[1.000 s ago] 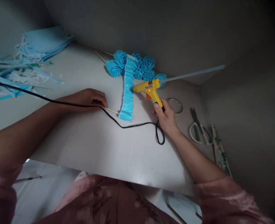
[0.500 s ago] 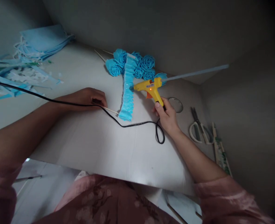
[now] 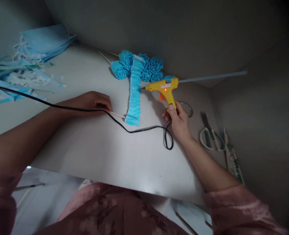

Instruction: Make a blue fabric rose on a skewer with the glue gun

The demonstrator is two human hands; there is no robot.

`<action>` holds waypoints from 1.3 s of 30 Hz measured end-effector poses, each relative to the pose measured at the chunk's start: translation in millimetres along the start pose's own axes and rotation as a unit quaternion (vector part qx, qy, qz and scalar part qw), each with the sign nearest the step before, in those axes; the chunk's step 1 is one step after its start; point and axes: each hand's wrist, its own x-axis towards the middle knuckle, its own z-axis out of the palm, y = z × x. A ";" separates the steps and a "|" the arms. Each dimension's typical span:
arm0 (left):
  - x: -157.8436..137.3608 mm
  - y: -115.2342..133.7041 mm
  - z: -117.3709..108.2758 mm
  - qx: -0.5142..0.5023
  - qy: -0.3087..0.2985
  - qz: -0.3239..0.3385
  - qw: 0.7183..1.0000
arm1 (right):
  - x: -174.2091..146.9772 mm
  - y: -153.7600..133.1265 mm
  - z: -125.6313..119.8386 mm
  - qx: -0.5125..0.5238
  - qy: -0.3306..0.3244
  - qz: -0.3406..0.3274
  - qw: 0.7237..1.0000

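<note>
My right hand is closed round the handle of a yellow hot glue gun, whose lit orange light shows. A long translucent glue stick juts from its back. The nozzle points left, close to the right edge of a pleated blue strip; whether they touch I cannot tell. In my left hand is pinched a thin wooden stick, its far end at the strip's lower end. The strip's upper part overlaps a cluster of blue rosettes on the table.
A black cord crosses my left forearm and loops below the glue gun. Blue face masks are stacked at the back left beside cut scraps. At right lie scissors and a roll of tape, partly hidden.
My right hand has shifted the glue gun a little to the right, its nozzle drawing back from the strip. My left hand and the wooden stick have stayed put.
</note>
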 end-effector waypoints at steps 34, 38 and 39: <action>0.2 0.2 0.8 -0.019 -0.007 0.008 1.000 | -2.9 -9.7 5.7 -0.085 -0.042 -0.060 0.994; 0.9 0.2 -0.5 -0.010 -0.012 0.021 1.000 | -2.4 -10.7 7.2 -0.116 -0.042 -0.069 0.990; 1.1 -0.2 -0.6 -0.009 -0.012 0.025 1.000 | -2.3 -10.7 7.2 -0.119 -0.040 -0.070 0.990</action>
